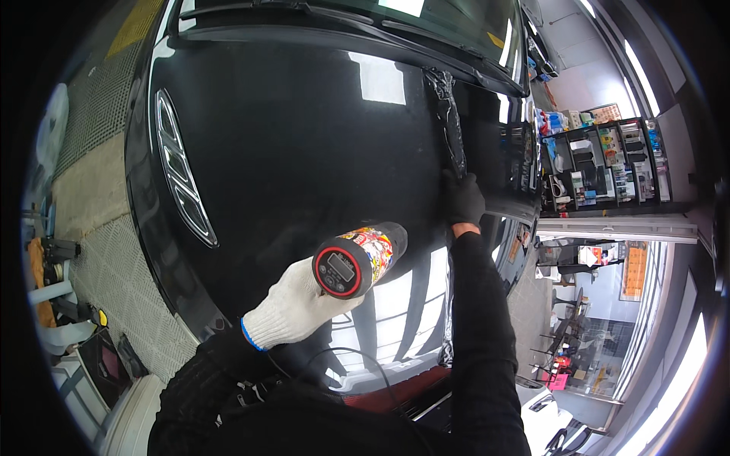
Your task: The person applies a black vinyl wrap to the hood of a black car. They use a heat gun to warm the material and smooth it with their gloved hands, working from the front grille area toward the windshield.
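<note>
My left hand (285, 308), in a white knit glove with a blue cuff, is closed round a heat gun (384, 247). The gun has a small display inside a red ring at its back end, a colourful patterned body and a dark nozzle pointing away over the glossy black car hood (304, 137). My right hand (464, 199), in a black glove, is closed at the near end of a crumpled strip of black film (450, 125). That strip runs up the hood toward the windshield. The fingertips of my right hand are partly hidden.
A thin cord (357, 351) loops below the heat gun over the hood's front. A chrome-trimmed vent (182, 171) sits at the hood's left. Shelves (601, 163) with bottles and boxes stand at the right. Equipment (91, 365) lies on the lower left floor.
</note>
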Demonstrator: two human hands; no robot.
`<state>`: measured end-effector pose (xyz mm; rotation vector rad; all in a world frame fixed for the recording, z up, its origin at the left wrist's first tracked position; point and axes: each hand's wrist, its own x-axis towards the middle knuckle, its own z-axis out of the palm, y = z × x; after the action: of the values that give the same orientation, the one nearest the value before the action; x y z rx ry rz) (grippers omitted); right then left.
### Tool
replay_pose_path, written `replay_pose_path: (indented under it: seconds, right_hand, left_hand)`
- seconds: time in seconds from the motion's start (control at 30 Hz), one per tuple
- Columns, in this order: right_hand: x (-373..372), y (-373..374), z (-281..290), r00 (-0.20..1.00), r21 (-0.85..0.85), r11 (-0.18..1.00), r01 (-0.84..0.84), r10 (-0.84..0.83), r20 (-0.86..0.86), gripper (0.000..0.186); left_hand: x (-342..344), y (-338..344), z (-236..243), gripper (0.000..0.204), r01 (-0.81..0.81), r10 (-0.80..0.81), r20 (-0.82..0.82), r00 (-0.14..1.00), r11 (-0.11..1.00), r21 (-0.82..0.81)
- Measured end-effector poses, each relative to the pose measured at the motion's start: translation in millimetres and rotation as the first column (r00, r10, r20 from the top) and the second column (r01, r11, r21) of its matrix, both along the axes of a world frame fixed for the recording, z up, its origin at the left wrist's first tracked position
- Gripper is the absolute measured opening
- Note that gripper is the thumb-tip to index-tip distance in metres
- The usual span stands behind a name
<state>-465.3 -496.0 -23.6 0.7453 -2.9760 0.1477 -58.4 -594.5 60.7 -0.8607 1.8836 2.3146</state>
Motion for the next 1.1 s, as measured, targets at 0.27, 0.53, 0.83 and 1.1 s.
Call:
replay_pose_path:
  seconds: [0.27, 0.53, 0.83, 1.1]
  right_hand:
    - [-51.7, 9.5, 21.8, 0.919, 0.105, 0.926, -0.362, 0.337, 0.203, 0.054]
    - [-78.5, 18.3, 5.7, 0.888, 0.076, 0.948, -0.31, 0.26, 0.379, 0.042]
    - [-14.7, 16.7, -7.6, 0.999, -0.031, 0.999, 0.034, -0.034, -0.008, 0.074]
    - [-32.8, 15.4, 3.1, 0.981, -0.001, 0.989, -0.146, 0.145, 0.132, 0.072]
  left_hand:
    - [-11.4, -2.4, -10.4, 0.055, -0.015, 0.018, -0.057, 0.998, 0.998, 0.058]
    - [-16.3, -10.2, -6.7, 0.058, 0.096, -0.096, -0.002, 0.995, 0.995, 0.016]
    - [-19.4, -5.9, -7.6, 0.058, 0.144, -0.144, -0.016, 0.99, 0.989, 0.019]
    - [-28.5, -3.8, -14.4, 0.056, 0.095, -0.093, -0.082, 0.992, 0.995, 0.022]
